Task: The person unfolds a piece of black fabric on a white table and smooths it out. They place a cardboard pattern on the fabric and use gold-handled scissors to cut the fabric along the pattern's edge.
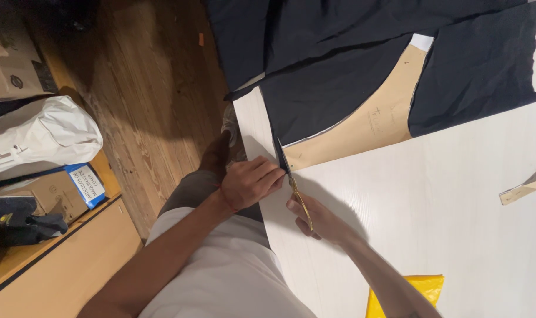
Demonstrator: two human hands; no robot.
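Note:
My right hand (321, 222) grips gold-handled scissors (299, 199) whose dark blades (281, 156) point up along the edge of a dark navy fabric (332, 88). The fabric lies over a brown paper pattern (374, 123) on a white table (444, 206). My left hand (250, 182), with a red thread at the wrist, rests at the table's edge. Its fingers press down right beside the blades, at the corner of the paper pattern. More of the same dark fabric (480, 65) covers the far part of the table.
A brown paper offcut (524, 189) lies at the right edge and a yellow item (409, 294) at the bottom. Left of the table is a wooden floor (144, 88), with my leg and shoe (228, 126). A white bag (44, 135) and cardboard boxes (50, 191) sit on a low shelf.

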